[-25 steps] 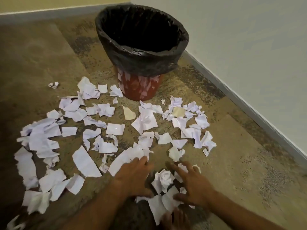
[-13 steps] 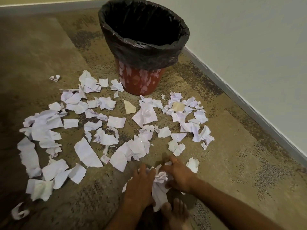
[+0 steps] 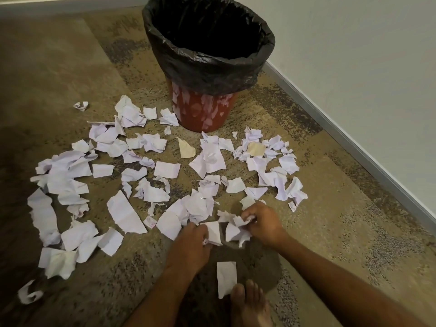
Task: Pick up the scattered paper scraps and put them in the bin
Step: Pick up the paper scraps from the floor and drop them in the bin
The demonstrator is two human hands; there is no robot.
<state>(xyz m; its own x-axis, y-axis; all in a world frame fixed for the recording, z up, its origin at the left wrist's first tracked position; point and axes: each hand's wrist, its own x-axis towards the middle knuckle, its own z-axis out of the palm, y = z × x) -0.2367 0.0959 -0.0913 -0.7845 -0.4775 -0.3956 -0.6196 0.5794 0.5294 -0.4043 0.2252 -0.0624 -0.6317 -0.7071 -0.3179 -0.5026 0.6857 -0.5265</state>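
Observation:
Several white paper scraps (image 3: 165, 169) lie scattered over the brown carpet in front of a red bin (image 3: 203, 109) lined with a black bag. My left hand (image 3: 191, 244) and my right hand (image 3: 264, 223) are close together just above the floor at the near edge of the scatter. Both are closed on a bunch of crumpled scraps (image 3: 232, 228) held between them. One flat scrap (image 3: 226, 277) lies on the carpet just below the hands, beside my bare foot.
A white wall with a grey skirting board (image 3: 354, 138) runs along the right, close behind the bin. My bare foot (image 3: 250, 305) rests on the carpet at the bottom. A lone crumpled scrap (image 3: 81, 106) lies apart at the far left.
My hands have swept together from flat on the floor, gathered a bunch of scraps and lifted it slightly. One flat scrap now lies uncovered near my foot.

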